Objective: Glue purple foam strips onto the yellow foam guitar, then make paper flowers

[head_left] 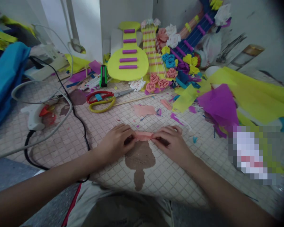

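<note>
A small folded strip of pink paper (pixel 144 136) is stretched between my hands, just above the table's near part. My left hand (pixel 117 142) pinches its left end, with the fingers closed. At the strip's right end, my right hand (pixel 171 143) holds it between thumb and fingers. Below the strip, a brown guitar-shaped patch (pixel 140 159) shows on the quilted cover. Another flat piece of pink paper (pixel 144 110) lies a little beyond my hands.
Scissors (pixel 101 101) and a white glue gun (pixel 33 116) with looping cables lie at left. A yellow paper guitar (pixel 128 64), paper flowers (pixel 163 83) and a green cutter (pixel 103 75) are at the back. Purple paper (pixel 219 102) and yellow sheets (pixel 255 94) spread at right.
</note>
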`<state>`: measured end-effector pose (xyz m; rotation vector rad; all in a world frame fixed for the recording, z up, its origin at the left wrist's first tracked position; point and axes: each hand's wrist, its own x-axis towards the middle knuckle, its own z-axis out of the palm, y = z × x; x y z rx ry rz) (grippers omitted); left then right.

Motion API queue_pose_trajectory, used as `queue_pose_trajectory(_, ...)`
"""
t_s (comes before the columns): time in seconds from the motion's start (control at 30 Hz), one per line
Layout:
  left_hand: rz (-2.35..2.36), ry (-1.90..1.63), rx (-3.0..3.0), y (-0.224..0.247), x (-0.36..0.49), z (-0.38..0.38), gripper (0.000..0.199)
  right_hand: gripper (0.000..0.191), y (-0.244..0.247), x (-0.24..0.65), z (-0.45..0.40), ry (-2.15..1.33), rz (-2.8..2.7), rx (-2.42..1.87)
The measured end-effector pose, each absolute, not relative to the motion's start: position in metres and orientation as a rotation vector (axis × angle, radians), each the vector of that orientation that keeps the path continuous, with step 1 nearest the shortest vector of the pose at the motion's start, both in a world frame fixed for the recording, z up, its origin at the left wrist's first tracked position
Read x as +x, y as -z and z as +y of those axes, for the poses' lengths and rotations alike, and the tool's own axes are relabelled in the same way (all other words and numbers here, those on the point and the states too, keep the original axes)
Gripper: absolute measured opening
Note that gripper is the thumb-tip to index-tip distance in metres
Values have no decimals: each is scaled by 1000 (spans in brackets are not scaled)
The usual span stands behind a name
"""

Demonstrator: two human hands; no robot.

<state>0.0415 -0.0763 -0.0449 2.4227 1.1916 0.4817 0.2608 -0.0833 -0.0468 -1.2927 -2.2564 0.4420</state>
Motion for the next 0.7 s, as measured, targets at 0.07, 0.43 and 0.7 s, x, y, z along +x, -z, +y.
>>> queue_pose_trajectory(0.07,1193,-485,2409,44,41,-76,11,6,46,261,-83,-445,-2251,-1309)
queue_pose_trajectory(0.43,1204,-474,2340,38,42,-72,10,7,46,260,-82,-522,-2216,-1415)
queue_pose_trajectory(0.7,1242,-446,2327,36,44,-71,11,9,42,255,-81,-578,-2167,-1477)
